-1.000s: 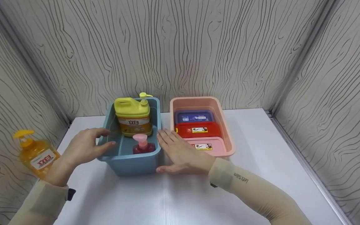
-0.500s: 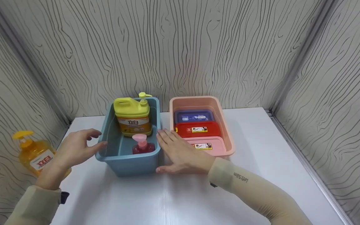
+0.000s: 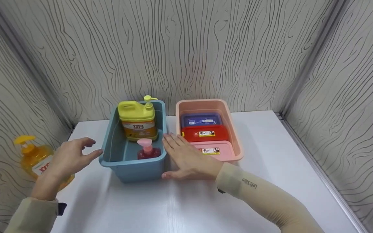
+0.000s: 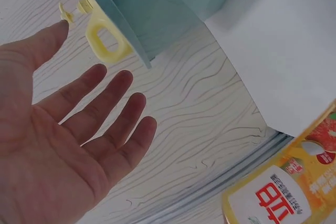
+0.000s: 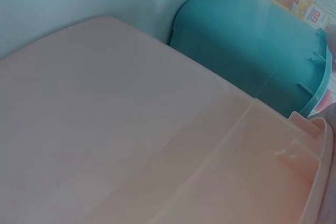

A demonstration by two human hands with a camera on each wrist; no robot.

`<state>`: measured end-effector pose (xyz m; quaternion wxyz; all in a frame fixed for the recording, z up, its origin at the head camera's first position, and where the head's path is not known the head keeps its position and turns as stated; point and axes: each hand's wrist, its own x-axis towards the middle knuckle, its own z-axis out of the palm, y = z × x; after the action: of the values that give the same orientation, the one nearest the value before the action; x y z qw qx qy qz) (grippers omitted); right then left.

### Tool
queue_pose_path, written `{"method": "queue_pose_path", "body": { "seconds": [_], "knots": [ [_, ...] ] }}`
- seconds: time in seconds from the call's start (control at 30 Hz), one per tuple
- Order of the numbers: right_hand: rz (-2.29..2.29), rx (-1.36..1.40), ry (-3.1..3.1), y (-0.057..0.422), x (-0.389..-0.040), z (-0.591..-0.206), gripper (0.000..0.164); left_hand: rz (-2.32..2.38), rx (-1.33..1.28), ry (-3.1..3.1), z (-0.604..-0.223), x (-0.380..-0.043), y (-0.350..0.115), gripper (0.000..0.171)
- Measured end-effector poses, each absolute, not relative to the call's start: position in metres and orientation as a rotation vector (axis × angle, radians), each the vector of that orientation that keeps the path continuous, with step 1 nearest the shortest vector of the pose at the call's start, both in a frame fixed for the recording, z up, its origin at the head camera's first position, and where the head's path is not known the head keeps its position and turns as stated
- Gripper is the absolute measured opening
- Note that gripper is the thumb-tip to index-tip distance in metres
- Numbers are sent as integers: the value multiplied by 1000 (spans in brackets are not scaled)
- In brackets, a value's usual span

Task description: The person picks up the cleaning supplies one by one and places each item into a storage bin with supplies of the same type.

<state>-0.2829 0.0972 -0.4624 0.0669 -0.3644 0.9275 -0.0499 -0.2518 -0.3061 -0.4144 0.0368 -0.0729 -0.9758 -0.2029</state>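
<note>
My left hand (image 3: 66, 161) is off the blue bin (image 3: 138, 171), in the gap between its left rim and an orange pump bottle (image 3: 32, 160). Its fingers are loosely bent with nothing in them; the left wrist view shows a bare palm (image 4: 68, 145). The wrist hides part of the bottle in the head view. My right hand (image 3: 191, 158) lies with outstretched fingers at the blue bin's right rim, its palm across the near left corner of the peach bin (image 3: 235, 139). Inside the blue bin stand a yellow-topped jug (image 3: 138, 119) with a pump and a dark red bottle (image 3: 149, 152) with a pink pump.
The peach bin holds a blue-lidded box (image 3: 201, 120), a red-lidded box (image 3: 206, 133) and a pink-lidded box (image 3: 220, 149). Both bins stand side by side on a white table (image 3: 257, 155), near the wood-grain back wall (image 3: 189, 58). Side walls rise left and right.
My left hand has drawn back leftward and slightly down, from over the blue bin's left rim to beside it, covering more of the orange bottle. The right hand has stayed in place.
</note>
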Motion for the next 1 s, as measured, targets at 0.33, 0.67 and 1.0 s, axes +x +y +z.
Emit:
{"method": "queue_pose_path", "body": {
  "seconds": [0.33,0.67,1.0],
  "knots": [
    [-174,-1096,2808,98,-282,-463,125,-546,-76,-3033,-419,-248,-329,64],
    [-178,-1092,2810,99,-281,-463,125,-587,56,-3088,-417,-243,-346,73],
    [-160,-1091,2814,98,-282,-464,125,-527,66,-3063,-416,-237,-363,75]
  ]
}}
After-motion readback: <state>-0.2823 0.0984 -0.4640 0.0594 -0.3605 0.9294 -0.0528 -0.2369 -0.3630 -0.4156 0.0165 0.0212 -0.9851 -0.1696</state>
